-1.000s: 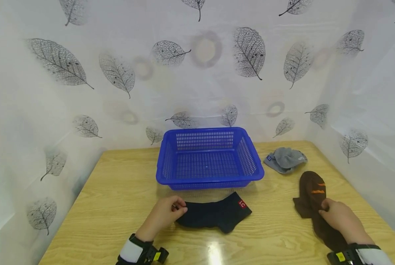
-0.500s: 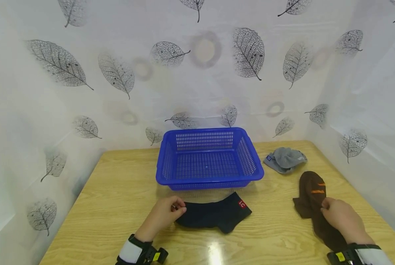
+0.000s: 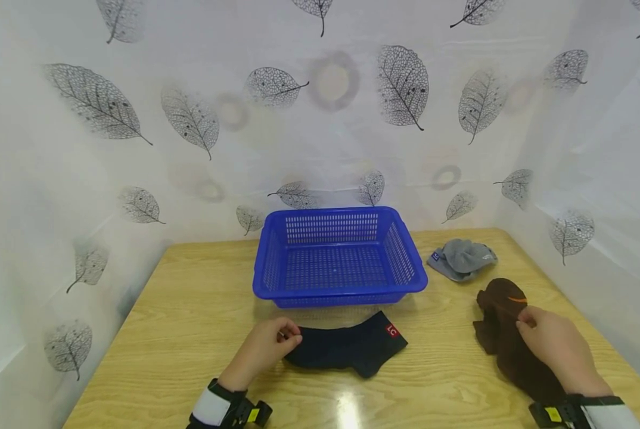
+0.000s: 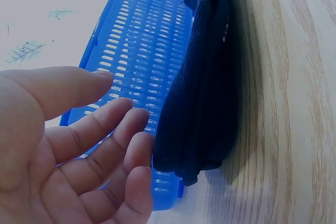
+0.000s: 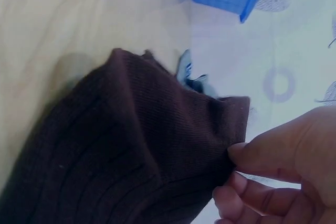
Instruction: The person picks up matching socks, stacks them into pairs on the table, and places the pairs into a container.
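Note:
A dark navy sock with a red "LC" label lies flat in front of the basket. My left hand is beside its toe end; in the left wrist view thumb and loosely bent fingers stand apart with nothing between them, fingertips at or touching the sock. On the right, my right hand pinches an edge of a brown sock between thumb and fingers. That edge is raised, as the right wrist view shows, and the brown fabric is bunched. An orange stripe shows near its far end; the hand hides part of it.
A blue plastic basket with slotted walls stands at the table's back middle. Bunched grey socks lie right of it. Leaf-print sheeting walls the wooden table at back and sides.
My right hand has lifted an edge of the brown sock and shifted slightly up; the fabric has folded and one orange stripe has gone from sight. The left hand has stayed put.

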Available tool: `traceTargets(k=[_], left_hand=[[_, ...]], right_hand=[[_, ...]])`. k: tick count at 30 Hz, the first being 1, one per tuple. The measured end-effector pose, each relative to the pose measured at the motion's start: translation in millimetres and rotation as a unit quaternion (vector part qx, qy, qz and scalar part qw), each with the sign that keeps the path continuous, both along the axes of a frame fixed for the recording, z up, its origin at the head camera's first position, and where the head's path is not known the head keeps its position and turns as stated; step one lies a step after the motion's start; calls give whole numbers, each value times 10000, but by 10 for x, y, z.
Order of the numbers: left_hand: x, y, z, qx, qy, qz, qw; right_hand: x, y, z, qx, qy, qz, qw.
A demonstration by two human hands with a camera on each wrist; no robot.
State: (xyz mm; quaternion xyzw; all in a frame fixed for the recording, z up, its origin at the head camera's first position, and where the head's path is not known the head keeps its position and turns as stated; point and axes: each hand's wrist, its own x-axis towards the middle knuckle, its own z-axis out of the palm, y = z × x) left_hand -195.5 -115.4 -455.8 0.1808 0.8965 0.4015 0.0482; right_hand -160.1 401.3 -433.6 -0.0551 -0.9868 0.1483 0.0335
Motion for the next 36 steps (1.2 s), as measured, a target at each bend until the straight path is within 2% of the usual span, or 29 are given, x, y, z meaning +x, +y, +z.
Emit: traceTargets(k=[6, 11, 19, 27, 33, 36], left_hand=[[16, 3, 1, -5, 2, -20, 10000], [5, 10, 2, -42, 38, -38, 10000], [12, 37, 38, 49, 57, -227, 9997], [4, 149, 64, -75, 296, -297, 9991], [-9, 335, 144, -80, 694, -122, 9975], [-33, 442, 154, 180, 536, -106, 9983]], right_hand=[[13, -194, 152, 48, 712, 159, 9973], [20, -414, 279, -187, 1199, 455, 9916], [68, -845, 460, -540, 1927, 983, 9748], [68, -1275, 568, -560, 2382, 1481, 9582], [11, -1634, 600, -719, 2531, 1888, 9461], [-9, -1795, 590, -813, 2612, 2160, 9373]])
